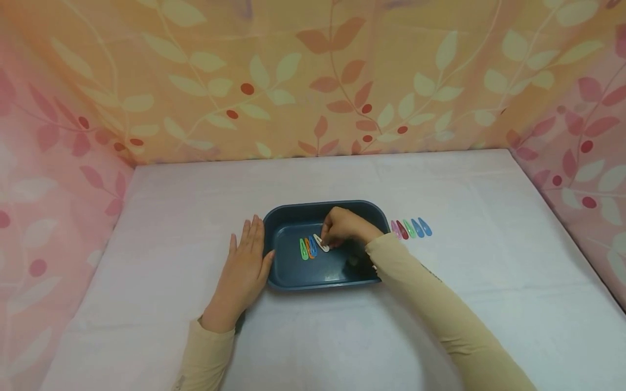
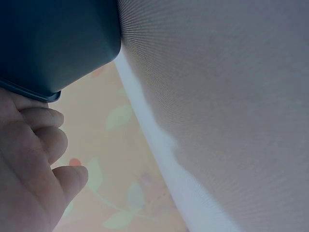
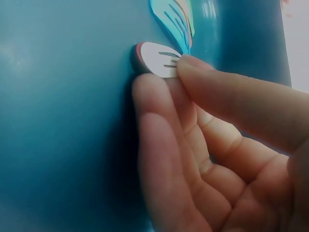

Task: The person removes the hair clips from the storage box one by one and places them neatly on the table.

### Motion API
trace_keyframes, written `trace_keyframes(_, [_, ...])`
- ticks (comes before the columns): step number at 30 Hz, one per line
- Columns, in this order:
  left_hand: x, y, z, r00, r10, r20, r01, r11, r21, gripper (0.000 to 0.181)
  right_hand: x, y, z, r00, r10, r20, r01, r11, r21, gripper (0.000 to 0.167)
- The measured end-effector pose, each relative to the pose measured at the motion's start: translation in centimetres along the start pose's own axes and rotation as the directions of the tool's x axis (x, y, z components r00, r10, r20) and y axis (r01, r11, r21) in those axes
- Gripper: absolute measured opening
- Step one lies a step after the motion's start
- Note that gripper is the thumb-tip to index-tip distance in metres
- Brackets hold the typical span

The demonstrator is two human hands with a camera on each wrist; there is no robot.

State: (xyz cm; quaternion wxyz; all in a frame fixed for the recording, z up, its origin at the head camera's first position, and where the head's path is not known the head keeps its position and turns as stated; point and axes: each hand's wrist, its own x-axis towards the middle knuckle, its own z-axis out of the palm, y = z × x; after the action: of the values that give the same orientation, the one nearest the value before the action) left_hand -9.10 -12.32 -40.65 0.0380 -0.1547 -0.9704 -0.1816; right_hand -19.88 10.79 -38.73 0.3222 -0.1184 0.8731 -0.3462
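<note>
Inside a dark blue tray (image 1: 313,279), my right hand (image 1: 342,225) pinches a white hair clip (image 3: 157,58) between thumb and fingers. In the right wrist view, a strip of red shows at the clip's rounded end. Just left of it in the head view lie a blue hair clip (image 1: 313,246), an orange hair clip (image 1: 308,250) and a green hair clip (image 1: 304,249), side by side on the tray's floor. My left hand (image 1: 244,271) rests against the tray's left side with its fingers straight; in the left wrist view the fingers (image 2: 43,118) touch the rim from outside.
To the right of the tray, a row of several hair clips (image 1: 412,228) in pink, red, green and blue lies on the white tablecloth (image 1: 195,195). Flowered curtains (image 1: 274,81) enclose the table at the back and both sides.
</note>
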Motion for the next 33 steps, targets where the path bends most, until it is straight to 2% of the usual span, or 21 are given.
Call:
trace_keyframes(6, [0.03,0.10,-0.09,1.000,0.001,-0.001,-0.001,1.000,-0.005,0.066,-0.04,0.19,-0.18,1.000,-0.017,-0.024,0.016,1.000,-0.025,0.006])
trace_keyframes(16, [0.11,0.08,-0.09,1.000,0.008,-0.005,-0.008,1.000,-0.002,0.066,-0.16,0.01,-0.34,1.000,-0.015,-0.003,0.015,0.998,-0.059,0.004])
trace_keyframes(25, [0.10,0.04,-0.14,1.000,-0.003,0.004,0.004,1.000,-0.006,0.066,0.04,-0.04,-0.23,0.999,-0.031,-0.015,0.029,0.993,-0.115,0.012])
trace_keyframes(33, [0.02,-0.04,0.00,1.000,-0.005,0.008,0.006,1.000,-0.013,0.067,0.16,0.14,-0.10,1.000,-0.012,-0.017,0.010,0.993,-0.117,0.010])
